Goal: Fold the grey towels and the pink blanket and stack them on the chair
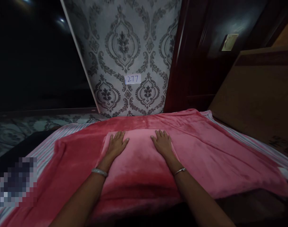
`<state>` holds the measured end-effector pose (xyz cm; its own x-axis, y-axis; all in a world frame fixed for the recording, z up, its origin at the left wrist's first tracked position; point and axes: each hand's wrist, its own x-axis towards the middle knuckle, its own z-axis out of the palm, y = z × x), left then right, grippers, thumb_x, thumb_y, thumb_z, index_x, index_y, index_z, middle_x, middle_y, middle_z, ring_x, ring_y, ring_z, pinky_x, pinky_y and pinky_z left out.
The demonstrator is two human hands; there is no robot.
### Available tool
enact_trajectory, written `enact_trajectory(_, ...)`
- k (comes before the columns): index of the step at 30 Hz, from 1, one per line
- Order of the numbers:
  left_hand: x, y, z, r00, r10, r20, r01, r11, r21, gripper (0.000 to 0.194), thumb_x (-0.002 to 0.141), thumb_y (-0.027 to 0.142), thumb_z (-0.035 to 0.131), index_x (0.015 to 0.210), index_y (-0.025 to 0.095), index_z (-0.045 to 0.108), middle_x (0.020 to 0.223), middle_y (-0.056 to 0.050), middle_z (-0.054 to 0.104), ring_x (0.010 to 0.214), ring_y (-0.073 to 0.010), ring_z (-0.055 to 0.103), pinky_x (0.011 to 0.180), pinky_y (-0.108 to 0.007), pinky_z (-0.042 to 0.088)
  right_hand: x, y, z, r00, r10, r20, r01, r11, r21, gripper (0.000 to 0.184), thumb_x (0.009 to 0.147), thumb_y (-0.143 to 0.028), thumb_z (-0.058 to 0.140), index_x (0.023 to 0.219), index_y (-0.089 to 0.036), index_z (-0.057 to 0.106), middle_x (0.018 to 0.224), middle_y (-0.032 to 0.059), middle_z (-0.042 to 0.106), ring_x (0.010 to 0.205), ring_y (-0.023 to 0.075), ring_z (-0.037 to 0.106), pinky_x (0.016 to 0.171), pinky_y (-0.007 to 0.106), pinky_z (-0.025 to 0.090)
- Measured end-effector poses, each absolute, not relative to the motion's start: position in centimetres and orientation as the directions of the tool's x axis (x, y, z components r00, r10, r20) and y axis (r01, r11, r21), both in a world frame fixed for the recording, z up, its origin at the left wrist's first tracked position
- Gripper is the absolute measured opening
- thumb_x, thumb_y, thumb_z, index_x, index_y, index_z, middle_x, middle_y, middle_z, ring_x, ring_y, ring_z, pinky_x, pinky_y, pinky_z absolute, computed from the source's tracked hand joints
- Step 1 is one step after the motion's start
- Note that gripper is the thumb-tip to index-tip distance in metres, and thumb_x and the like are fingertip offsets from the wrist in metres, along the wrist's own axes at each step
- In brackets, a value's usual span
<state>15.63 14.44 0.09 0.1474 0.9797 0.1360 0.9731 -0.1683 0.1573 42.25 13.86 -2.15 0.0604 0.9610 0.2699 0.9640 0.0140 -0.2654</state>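
Note:
A pink fleece blanket [200, 145] is spread over a bed. A folded pink bundle [139, 157] of the same fabric lies on top of it, in the middle. My left hand [116, 145] lies flat on the bundle's left side, fingers spread and pointing away from me. My right hand [162, 143] lies flat on its right side in the same way. Neither hand holds anything. Each wrist carries a metal bangle.
A striped sheet [43, 151] shows under the blanket at both sides. Patterned grey wallpaper [125, 47] with a paper tag reading 277 [132, 79] stands behind the bed. A dark wooden door [195, 63] and a brown headboard [257, 94] are at the right.

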Motion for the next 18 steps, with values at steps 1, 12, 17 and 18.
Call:
enact_trajectory(1,15.6,14.6,-0.1,0.137,0.979,0.152,0.973,-0.161,0.162,0.065,0.101,0.047,0.029,0.153,0.009,0.038,0.159,-0.019,0.036,0.151,-0.0308,0.028,0.124,-0.056,0.014,42.3,13.9,-2.2,0.059,0.961,0.271,0.964,0.016,-0.266,0.059,0.103,-0.05,0.031,0.147,-0.015,0.049,0.153,0.0137,0.046,0.144,0.0351,0.03,0.115,0.053,0.025)
enact_trajectory(12,15.7,14.8,-0.2,0.125,0.986,0.107,0.975,-0.142,0.171,0.065,0.101,0.048,0.029,0.155,0.013,0.034,0.162,-0.018,0.032,0.152,-0.0295,0.024,0.124,-0.054,0.012,42.1,13.4,-2.2,0.065,0.95,0.305,0.968,0.014,-0.249,0.058,0.103,-0.05,0.032,0.148,-0.016,0.048,0.153,0.0152,0.046,0.143,0.035,0.031,0.113,0.054,0.025)
enact_trajectory(17,17.1,12.6,2.7,0.106,0.993,0.057,0.979,-0.115,0.166,0.068,0.099,0.05,0.035,0.153,0.01,0.036,0.161,-0.023,0.031,0.151,-0.0364,0.025,0.121,-0.061,0.016,42.2,13.0,-1.4,0.03,0.96,0.28,0.97,0.04,-0.241,0.057,0.104,-0.045,0.032,0.15,-0.014,0.045,0.157,0.0151,0.041,0.145,0.033,0.03,0.116,0.053,0.021)
enact_trajectory(18,17.7,11.4,3.2,0.112,0.992,0.058,0.979,-0.121,0.165,0.067,0.099,0.051,0.035,0.152,0.01,0.039,0.16,-0.023,0.032,0.151,-0.0369,0.026,0.12,-0.062,0.018,42.2,13.0,-1.1,0.026,0.966,0.256,0.967,0.041,-0.251,0.056,0.104,-0.044,0.032,0.15,-0.014,0.044,0.158,0.0145,0.039,0.146,0.0327,0.029,0.117,0.053,0.02)
